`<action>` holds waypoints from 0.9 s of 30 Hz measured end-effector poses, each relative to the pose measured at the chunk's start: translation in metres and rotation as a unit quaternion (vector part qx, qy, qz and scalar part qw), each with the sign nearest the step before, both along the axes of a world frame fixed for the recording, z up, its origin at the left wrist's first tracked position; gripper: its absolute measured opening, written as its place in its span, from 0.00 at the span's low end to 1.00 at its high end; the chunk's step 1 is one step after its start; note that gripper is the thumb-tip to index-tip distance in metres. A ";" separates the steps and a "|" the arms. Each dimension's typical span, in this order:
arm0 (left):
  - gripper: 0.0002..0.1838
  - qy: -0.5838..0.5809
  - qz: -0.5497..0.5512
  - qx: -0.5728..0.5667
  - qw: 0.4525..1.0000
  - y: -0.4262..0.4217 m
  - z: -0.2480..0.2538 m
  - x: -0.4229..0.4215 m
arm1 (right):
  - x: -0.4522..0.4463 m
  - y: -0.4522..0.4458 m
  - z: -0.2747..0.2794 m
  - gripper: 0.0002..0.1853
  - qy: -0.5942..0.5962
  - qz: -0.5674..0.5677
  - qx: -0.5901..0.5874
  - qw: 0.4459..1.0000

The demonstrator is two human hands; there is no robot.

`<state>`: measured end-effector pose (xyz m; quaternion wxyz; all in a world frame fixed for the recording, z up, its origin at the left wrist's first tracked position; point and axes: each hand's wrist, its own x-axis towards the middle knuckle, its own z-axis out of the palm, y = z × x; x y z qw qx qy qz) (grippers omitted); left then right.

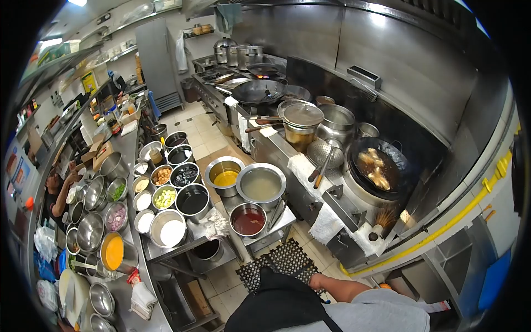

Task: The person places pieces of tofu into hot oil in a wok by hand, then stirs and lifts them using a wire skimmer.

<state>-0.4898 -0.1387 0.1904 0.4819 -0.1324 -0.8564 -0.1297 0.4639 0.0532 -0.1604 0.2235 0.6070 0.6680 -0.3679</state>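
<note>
My right hand shows only in part at the end of my bare forearm, low in the view beside my black apron. Its fingers are too small and hidden to make out. Below it lies a black perforated floor mat. My left hand is out of sight. To the right, a wok on the stove holds browned pieces in dark oil. A perforated ladle rests left of it, with its handle toward the counter edge.
Pots with dark red liquid, cloudy liquid and yellow liquid stand left of the stove. A steel counter with bowls runs along the left. Behind it, another person's arm shows. A yellow pipe is at right.
</note>
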 end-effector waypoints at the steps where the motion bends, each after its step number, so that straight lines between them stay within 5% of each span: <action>1: 0.08 0.016 0.006 -0.001 1.000 -0.001 0.000 0.001 | 0.001 0.000 -0.006 0.15 -0.001 0.002 0.001 1.000; 3: 0.13 0.017 -0.094 -0.043 0.994 -0.016 -0.009 -0.026 | 0.015 -0.002 -0.049 0.15 0.011 0.092 0.098 0.991; 4: 0.27 0.017 -0.196 -0.084 0.977 -0.022 -0.012 -0.038 | 0.014 -0.001 -0.048 0.15 0.010 0.094 0.099 0.991; 10: 0.28 -0.063 -0.066 -0.135 0.987 -0.026 -0.014 -0.056 | 0.011 0.004 -0.035 0.16 -0.010 0.067 0.052 0.996; 12: 0.28 -0.001 -0.061 -0.146 0.987 -0.026 -0.016 -0.058 | 0.009 0.007 -0.030 0.15 0.005 0.086 0.027 0.996; 14: 0.29 -0.147 0.006 -0.147 0.978 -0.024 -0.013 -0.054 | 0.008 0.009 -0.018 0.16 0.001 0.021 -0.011 1.000; 15: 0.29 -0.003 -0.041 -0.154 0.987 -0.025 -0.015 -0.046 | 0.007 0.010 -0.012 0.17 -0.008 0.054 -0.022 0.998; 16: 0.29 -0.003 -0.040 -0.154 0.987 -0.024 -0.013 -0.041 | 0.005 0.011 -0.006 0.17 -0.017 0.086 -0.033 0.996; 18: 0.27 -0.196 0.088 -0.177 0.960 -0.014 -0.003 -0.031 | 0.006 0.009 -0.005 0.17 -0.013 0.082 -0.009 0.997; 22: 0.26 -0.068 -0.007 -0.124 0.990 -0.030 -0.011 -0.039 | -0.002 0.009 0.025 0.17 -0.004 0.067 0.004 0.998; 27: 0.26 -0.026 -0.030 -0.127 0.991 -0.033 -0.013 -0.040 | 0.006 0.009 -0.017 0.18 -0.012 0.116 0.018 0.993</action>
